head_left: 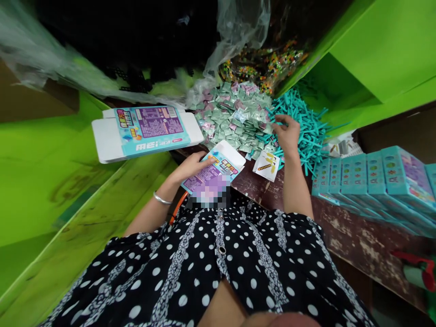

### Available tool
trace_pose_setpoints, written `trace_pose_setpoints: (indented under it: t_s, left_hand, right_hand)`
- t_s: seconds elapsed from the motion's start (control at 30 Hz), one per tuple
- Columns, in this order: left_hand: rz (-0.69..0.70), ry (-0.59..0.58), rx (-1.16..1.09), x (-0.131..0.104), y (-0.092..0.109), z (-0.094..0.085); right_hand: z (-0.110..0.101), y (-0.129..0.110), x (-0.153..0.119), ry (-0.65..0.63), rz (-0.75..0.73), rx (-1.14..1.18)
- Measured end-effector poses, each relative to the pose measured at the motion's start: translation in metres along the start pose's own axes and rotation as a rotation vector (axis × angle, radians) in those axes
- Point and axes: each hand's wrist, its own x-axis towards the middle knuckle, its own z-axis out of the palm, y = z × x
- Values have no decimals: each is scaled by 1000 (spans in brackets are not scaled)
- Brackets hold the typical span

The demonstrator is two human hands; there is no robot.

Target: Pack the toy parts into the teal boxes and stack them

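Note:
My left hand (192, 167) holds a blue and purple printed box (213, 170) with a white end flap, close to my body; part of it is blurred by a mosaic. My right hand (288, 132) is at the right edge of a heap of small silvery-green and pink packets (235, 113), where it meets a pile of turquoise sticks (299, 109). Its thumb and fingers are bent together; anything between them is too small to name. A white card with a pickaxe picture (266, 166) lies below the heap.
A stack of flat printed boxes (150, 131) is at the left. Filled turquoise boxes (361, 175) stand in a row on the worn brown table (350, 236) at the right. Behind are a clear bag of colourful small pieces (265, 63) and black items under plastic. Green panels flank both sides.

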Motion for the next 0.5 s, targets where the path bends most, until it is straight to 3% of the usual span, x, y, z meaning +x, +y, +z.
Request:
trace_pose_setpoints:
  t_s: [0.17, 0.27, 0.33, 0.4, 0.5]
  left_hand:
    - [-44, -65, -152, 1, 5, 3]
    - [-43, -137, -279, 2, 7, 8]
    - [-57, -145, -324, 2, 6, 9]
    - [-68, -130, -332, 4, 4, 11]
    - [-55, -113, -297, 9, 1, 14]
  right_hand:
    - [50, -44, -84, -289, -256, -16]
    - [55, -53, -104, -415, -376, -33]
    - [32, -41, -85, -274, -286, -128]
    - [-4, -17, -49, 32, -68, -334]
    - [-53, 21, 3, 207, 126, -465]
